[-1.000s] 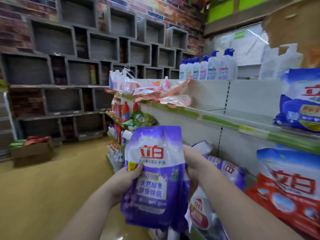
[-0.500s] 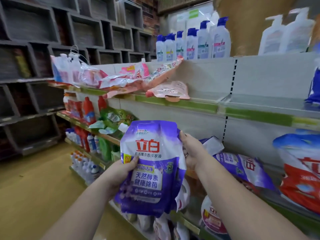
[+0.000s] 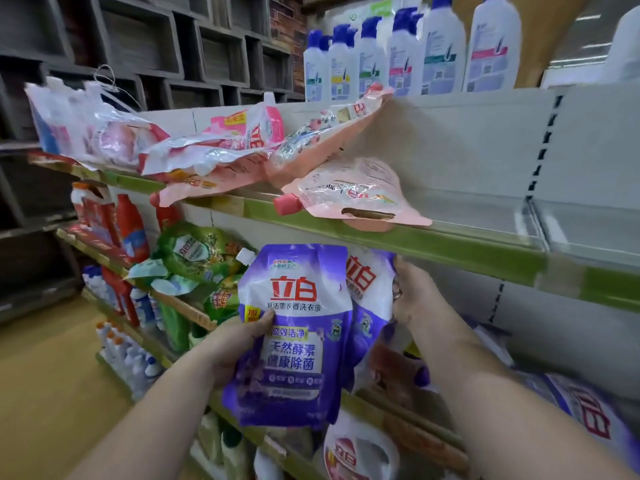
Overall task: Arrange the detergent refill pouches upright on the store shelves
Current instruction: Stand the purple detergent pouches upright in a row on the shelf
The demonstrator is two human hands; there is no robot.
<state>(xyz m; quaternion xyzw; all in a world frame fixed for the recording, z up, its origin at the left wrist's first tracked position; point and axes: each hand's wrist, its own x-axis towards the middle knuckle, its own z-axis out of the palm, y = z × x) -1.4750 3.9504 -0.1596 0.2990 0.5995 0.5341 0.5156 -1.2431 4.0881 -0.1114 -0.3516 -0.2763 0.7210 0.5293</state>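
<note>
**Two purple pouches held up below the half-bare shelf**

At the centre of the frame the person holds a purple detergent pouch (image 3: 294,334) upright, label toward the camera and spout at its upper left. The left hand (image 3: 235,344) grasps it by the left edge, thumb across the front and fingers curled behind; that side grip keeps the soft bag from folding and leaves the base free to be set down. Just behind and right of it, a second purple pouch (image 3: 369,306) is gripped by the right hand (image 3: 412,299), whose fingers wrap its right edge near the top. The two pouches overlap, probably so both can be carried in one trip.

Across the upper left and middle, pink refill pouches (image 3: 263,150) lie slumped in a heap on the green-edged shelf (image 3: 450,244), one (image 3: 349,195) flat with its red cap poking over the lip. They are soft and bottom-heavy, so they likely topple unless stood on their bases and leaned on the back panel or each other. The same shelf is bare toward the right of the frame, which looks like the natural place for upright pouches. White bottles (image 3: 405,50) stand in a row along the top.
</note>
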